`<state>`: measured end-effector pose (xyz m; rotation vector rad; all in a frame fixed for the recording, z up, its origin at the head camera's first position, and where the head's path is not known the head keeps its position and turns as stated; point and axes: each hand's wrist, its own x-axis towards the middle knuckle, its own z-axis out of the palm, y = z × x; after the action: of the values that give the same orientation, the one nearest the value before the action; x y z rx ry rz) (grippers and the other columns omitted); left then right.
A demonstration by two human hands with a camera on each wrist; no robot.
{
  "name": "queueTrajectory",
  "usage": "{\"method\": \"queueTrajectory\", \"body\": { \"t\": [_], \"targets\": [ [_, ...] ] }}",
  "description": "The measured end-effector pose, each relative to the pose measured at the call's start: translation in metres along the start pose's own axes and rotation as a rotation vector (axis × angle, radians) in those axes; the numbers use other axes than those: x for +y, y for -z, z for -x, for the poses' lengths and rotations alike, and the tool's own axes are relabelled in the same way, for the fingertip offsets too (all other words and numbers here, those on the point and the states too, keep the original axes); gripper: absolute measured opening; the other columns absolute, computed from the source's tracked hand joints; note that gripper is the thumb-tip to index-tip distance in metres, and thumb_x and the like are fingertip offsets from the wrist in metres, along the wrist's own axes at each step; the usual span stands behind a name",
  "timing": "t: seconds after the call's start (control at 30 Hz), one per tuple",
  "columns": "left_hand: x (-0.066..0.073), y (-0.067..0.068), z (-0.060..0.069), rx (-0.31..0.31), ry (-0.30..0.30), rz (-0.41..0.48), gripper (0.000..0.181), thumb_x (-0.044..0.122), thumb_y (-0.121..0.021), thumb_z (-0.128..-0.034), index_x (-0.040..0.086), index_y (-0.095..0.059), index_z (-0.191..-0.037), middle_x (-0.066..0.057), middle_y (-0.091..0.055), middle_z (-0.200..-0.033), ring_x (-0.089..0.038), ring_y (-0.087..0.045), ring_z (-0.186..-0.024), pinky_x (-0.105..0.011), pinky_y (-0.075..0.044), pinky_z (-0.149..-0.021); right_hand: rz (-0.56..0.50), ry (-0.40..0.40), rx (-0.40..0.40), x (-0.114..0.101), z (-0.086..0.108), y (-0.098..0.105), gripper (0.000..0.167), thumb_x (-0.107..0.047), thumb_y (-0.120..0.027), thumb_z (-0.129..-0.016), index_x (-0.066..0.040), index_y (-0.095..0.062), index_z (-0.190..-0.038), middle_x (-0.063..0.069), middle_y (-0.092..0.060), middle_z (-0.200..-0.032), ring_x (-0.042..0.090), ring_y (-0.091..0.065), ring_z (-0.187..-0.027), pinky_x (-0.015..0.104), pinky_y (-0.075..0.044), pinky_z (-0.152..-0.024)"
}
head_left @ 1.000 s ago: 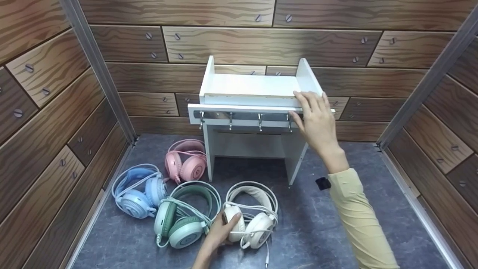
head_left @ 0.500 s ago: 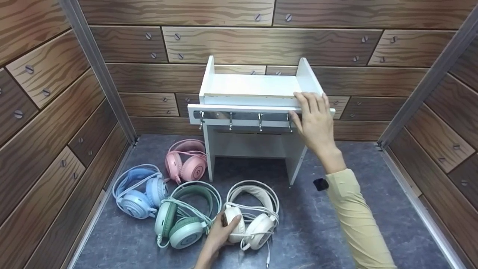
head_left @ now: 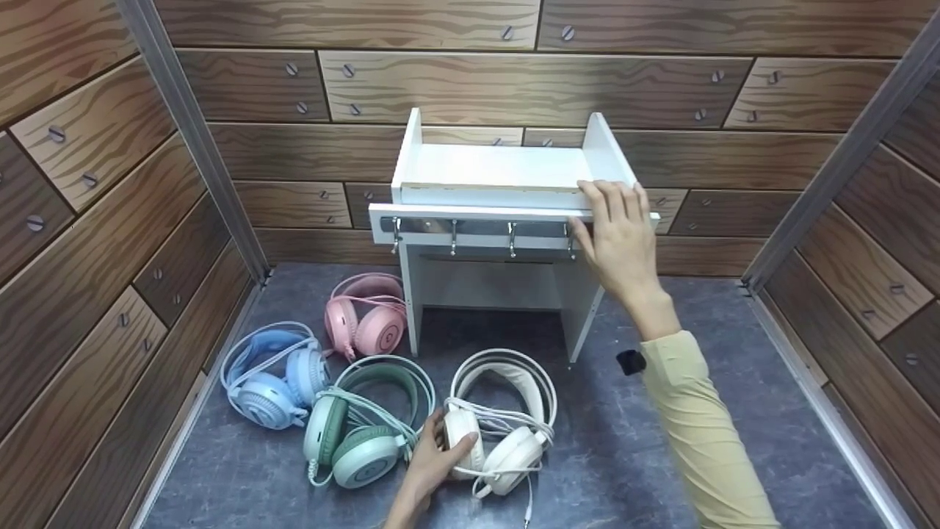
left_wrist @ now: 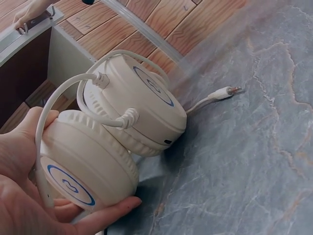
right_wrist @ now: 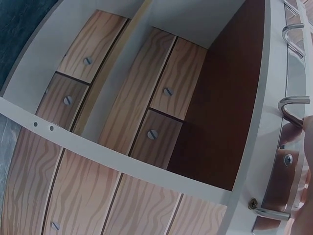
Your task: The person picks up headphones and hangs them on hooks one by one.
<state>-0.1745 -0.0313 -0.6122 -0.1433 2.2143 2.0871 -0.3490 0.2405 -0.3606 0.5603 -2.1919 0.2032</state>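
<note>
White headphones (head_left: 507, 448) are at the front middle of the floor, their cable wound round the headband. My left hand (head_left: 433, 459) grips their left ear cup, with the thumb on one side and fingers on the other. In the left wrist view both white ear cups (left_wrist: 93, 161) show close up, along with a loose plug (left_wrist: 227, 93). At the back stands a small white shelf (head_left: 499, 169) with a row of metal hooks (head_left: 512, 239) along its front rail. My right hand (head_left: 624, 239) holds the right end of that rail, fingers over the top and thumb by the last hook.
Green headphones (head_left: 367, 455) lie just left of the white pair. Blue headphones (head_left: 272, 400) are farther left, and pink headphones (head_left: 367, 330) sit against the shelf's left leg. Wood-patterned walls (head_left: 543, 88) enclose the grey floor (head_left: 705, 316) at the back and sides.
The white headphones have shifted slightly away from me and to the right, their headband rising a little, with my left hand on the ear cup. My right hand stays at the shelf.
</note>
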Motion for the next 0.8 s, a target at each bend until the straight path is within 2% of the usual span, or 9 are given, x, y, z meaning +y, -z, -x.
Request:
{"method": "queueTrajectory", "body": {
  "t": [0.2, 0.37, 0.5, 0.67, 0.8],
  "targets": [
    [-0.0038, -0.0008, -0.0007, 0.015, -0.041, 0.014, 0.086, 0.015, -0.075, -0.0889, -0.016, -0.024, -0.150, -0.040, -0.040, -0.146, -0.053, -0.044, -0.134, -0.056, -0.038, -0.111, -0.001, -0.002, -0.004, -0.0001, -0.0009, 0.0001, 0.050, -0.040, -0.043, -0.107, -0.008, -0.045, -0.145, 0.017, -0.050, -0.134, 0.036, -0.041, -0.129, 0.052, -0.019, -0.120],
    [-0.0053, -0.0008, 0.0003, 0.004, -0.062, 0.044, 0.086, 0.010, -0.075, -0.0871, -0.018, -0.022, -0.149, -0.039, -0.038, -0.148, -0.050, -0.042, -0.136, -0.054, -0.036, -0.113, 0.000, 0.000, -0.009, 0.0001, -0.0014, 0.0006, 0.051, -0.041, -0.043, -0.106, -0.008, -0.045, -0.145, 0.017, -0.050, -0.134, 0.036, -0.041, -0.129, 0.052, -0.019, -0.120],
    [-0.0063, -0.0005, 0.0013, -0.015, -0.084, 0.021, 0.087, 0.010, -0.073, -0.0863, -0.021, -0.021, -0.148, -0.041, -0.037, -0.148, -0.050, -0.042, -0.136, -0.051, -0.036, -0.113, -0.004, 0.003, -0.001, 0.0008, -0.0013, 0.0011, 0.051, -0.041, -0.045, -0.106, -0.009, -0.046, -0.145, 0.017, -0.051, -0.133, 0.036, -0.042, -0.128, 0.052, -0.020, -0.119],
    [-0.0063, 0.0005, 0.0017, -0.031, -0.116, -0.011, 0.086, 0.010, -0.072, -0.0844, -0.023, -0.022, -0.146, -0.042, -0.042, -0.144, -0.046, -0.047, -0.132, -0.043, -0.040, -0.108, -0.003, -0.005, -0.014, 0.0009, -0.0006, 0.0017, 0.051, -0.042, -0.045, -0.106, -0.009, -0.046, -0.145, 0.016, -0.051, -0.134, 0.036, -0.042, -0.129, 0.052, -0.019, -0.120],
    [-0.0071, 0.0008, 0.0031, -0.020, -0.124, -0.062, 0.086, 0.012, -0.074, -0.0805, -0.019, -0.030, -0.147, -0.034, -0.049, -0.139, -0.039, -0.051, -0.128, -0.038, -0.040, -0.108, -0.001, -0.019, -0.035, 0.0002, 0.0001, 0.0017, 0.053, -0.044, -0.043, -0.106, -0.010, -0.045, -0.146, 0.016, -0.050, -0.136, 0.035, -0.041, -0.130, 0.051, -0.017, -0.121]
  ]
}}
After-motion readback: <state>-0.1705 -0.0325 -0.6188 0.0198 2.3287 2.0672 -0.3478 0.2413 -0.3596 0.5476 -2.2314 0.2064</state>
